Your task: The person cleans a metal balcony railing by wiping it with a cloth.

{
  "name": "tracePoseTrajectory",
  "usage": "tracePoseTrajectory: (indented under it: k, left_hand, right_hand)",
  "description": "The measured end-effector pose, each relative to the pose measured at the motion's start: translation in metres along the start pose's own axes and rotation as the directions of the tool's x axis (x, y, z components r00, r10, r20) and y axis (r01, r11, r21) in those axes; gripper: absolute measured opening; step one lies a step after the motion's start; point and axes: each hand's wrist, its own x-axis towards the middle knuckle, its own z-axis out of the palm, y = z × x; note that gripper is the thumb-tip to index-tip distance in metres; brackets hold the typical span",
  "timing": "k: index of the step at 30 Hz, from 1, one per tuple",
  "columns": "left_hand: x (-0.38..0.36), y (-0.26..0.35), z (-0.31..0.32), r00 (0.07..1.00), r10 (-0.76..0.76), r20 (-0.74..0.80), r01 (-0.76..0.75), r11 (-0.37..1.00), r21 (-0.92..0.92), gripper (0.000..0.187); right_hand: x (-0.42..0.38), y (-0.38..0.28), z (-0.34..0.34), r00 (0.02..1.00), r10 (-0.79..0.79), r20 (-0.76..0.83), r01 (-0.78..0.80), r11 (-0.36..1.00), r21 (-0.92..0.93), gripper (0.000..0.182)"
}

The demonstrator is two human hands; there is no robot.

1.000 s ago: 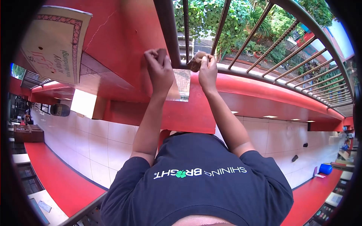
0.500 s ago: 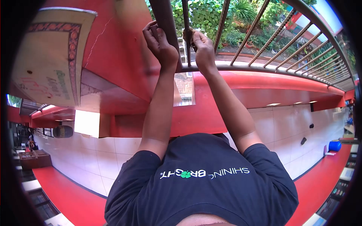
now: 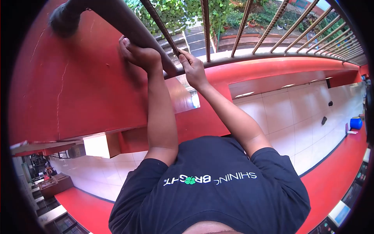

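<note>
My left hand [image 3: 141, 55] is closed beside the thick brown metal post [image 3: 134, 33] of a railing, on the side facing the red wall [image 3: 89, 85]. Its back is toward me, and what the curled fingers hold is hidden. My right hand [image 3: 191, 69] is wrapped round the lower part of a thin ribbed bar [image 3: 161, 25], just above the bottom rail [image 3: 222, 59]. Both forearms reach up and forward from a black T-shirt with printed lettering.
More upright bars [image 3: 240, 29] run off to the right, with green plants [image 3: 175, 13] behind them. Below lie a red ledge [image 3: 272, 66] and pale floor tiles [image 3: 280, 124]. A white box-like block [image 3: 97, 146] stands at left, a blue bucket [image 3: 355, 123] at far right.
My view has turned left, so more of the red wall shows and the paper sign has almost gone. My left hand is now lower along the post; my right hand is lower on a thin bar.
</note>
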Motion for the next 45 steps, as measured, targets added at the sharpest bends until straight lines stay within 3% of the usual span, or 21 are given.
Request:
tracePoseTrajectory:
  k: [3,6,9,10,12,13,16,19,20,22,23,26,27,30,33,35,36,38,40,42,45]
  left_hand:
    - [0.000,-0.022,0.000,0.991,0.127,0.035,-0.129,0.990,0.051,0.043]
    - [-0.004,-0.021,0.004,0.988,0.156,0.017,-0.157,0.979,0.129,0.043]
    - [0.000,-0.005,0.005,1.000,0.003,0.004,-0.002,0.998,-0.060,0.042]
    - [0.000,-0.002,0.004,1.000,-0.009,0.016,0.010,0.998,-0.059,0.039]
    - [-0.003,-0.004,0.001,0.998,-0.039,0.044,0.041,0.998,-0.043,0.032]
    - [-0.005,-0.033,-0.002,0.959,0.285,-0.011,-0.267,0.911,0.313,0.022]
    - [-0.005,-0.027,0.001,0.981,0.187,-0.040,-0.178,0.968,0.176,0.013]
    - [-0.007,-0.010,0.001,0.962,0.273,-0.005,-0.258,0.914,0.312,0.013]
    - [-0.005,-0.020,0.000,0.961,0.277,0.003,-0.264,0.910,0.319,0.013]
    - [-0.001,-0.054,-0.006,0.996,0.029,-0.088,-0.026,0.999,0.026,0.013]
    - [-0.004,-0.058,-0.007,0.995,0.035,-0.093,-0.031,0.999,0.041,0.013]
    - [0.001,-0.053,-0.008,0.988,0.006,-0.151,0.002,0.999,0.051,0.014]
    - [-0.003,-0.038,-0.003,0.991,0.036,-0.126,-0.030,0.998,0.050,0.014]
    - [0.000,-0.039,-0.002,0.995,0.065,-0.077,-0.069,0.996,-0.059,0.014]
    - [-0.003,-0.042,-0.004,0.986,0.123,-0.115,-0.105,0.982,0.155,0.025]
    - [-0.001,-0.029,0.003,0.983,-0.124,-0.139,0.095,0.976,-0.196,0.038]
    - [-0.001,-0.023,0.002,0.983,-0.118,-0.141,0.090,0.978,-0.190,0.038]
    - [-0.001,-0.015,0.002,0.999,-0.016,-0.051,0.018,0.999,0.045,0.050]
    - [0.001,-0.015,0.004,0.997,-0.051,-0.065,0.049,0.998,-0.029,0.050]
    - [-0.004,-0.013,0.003,0.992,-0.102,-0.075,0.095,0.991,-0.094,0.050]
    - [-0.003,-0.007,0.008,0.989,-0.099,-0.112,0.088,0.991,-0.096,0.043]
  right_hand:
    - [0.003,-0.028,0.002,0.999,0.029,-0.041,-0.025,0.995,0.095,0.034]
    - [0.012,-0.056,-0.003,0.989,-0.126,-0.078,0.135,0.982,0.129,0.033]
    - [-0.002,-0.006,0.003,0.993,-0.049,-0.110,0.049,0.999,-0.006,0.030]
    - [-0.005,-0.009,-0.006,0.992,0.125,-0.031,-0.125,0.992,-0.025,0.030]
    - [0.003,-0.011,-0.001,0.997,0.000,-0.080,-0.004,0.999,-0.050,0.030]
    - [0.010,-0.026,-0.003,0.993,-0.090,-0.077,0.089,0.996,-0.024,0.029]
    - [0.019,-0.039,-0.013,0.976,-0.211,-0.045,0.212,0.977,0.007,0.028]
    - [-0.004,-0.003,-0.012,0.998,0.067,0.001,-0.067,0.997,-0.025,0.028]
    - [0.003,-0.014,-0.013,0.997,0.073,0.002,-0.073,0.997,-0.016,0.028]
    - [0.021,-0.044,-0.011,0.978,-0.202,-0.044,0.200,0.979,-0.050,0.028]
    - [0.029,-0.064,-0.012,0.963,-0.261,-0.062,0.263,0.964,0.030,0.028]
    - [0.023,-0.047,-0.008,0.963,-0.260,-0.070,0.255,0.964,-0.069,0.029]
    - [0.010,-0.020,-0.007,0.992,-0.120,-0.022,0.120,0.992,-0.034,0.031]
    - [0.003,-0.004,-0.013,0.997,0.017,0.072,-0.013,0.998,-0.057,0.033]
    - [0.023,-0.053,-0.015,0.964,-0.266,0.029,0.267,0.962,-0.052,0.036]
    - [0.019,-0.044,-0.014,0.950,-0.311,0.023,0.311,0.950,-0.032,0.037]
    - [0.004,-0.014,-0.012,0.961,-0.276,0.031,0.277,0.955,-0.104,0.039]
    - [-0.002,0.007,-0.016,0.969,-0.246,0.038,0.249,0.953,-0.173,0.041]
    - [-0.003,0.012,-0.019,0.982,0.029,0.186,-0.008,0.993,-0.114,0.047]
    - [0.010,-0.023,-0.024,0.966,-0.206,0.159,0.225,0.967,-0.116,0.048]
    - [0.001,-0.020,-0.026,0.950,-0.288,0.123,0.305,0.939,-0.156,0.048]
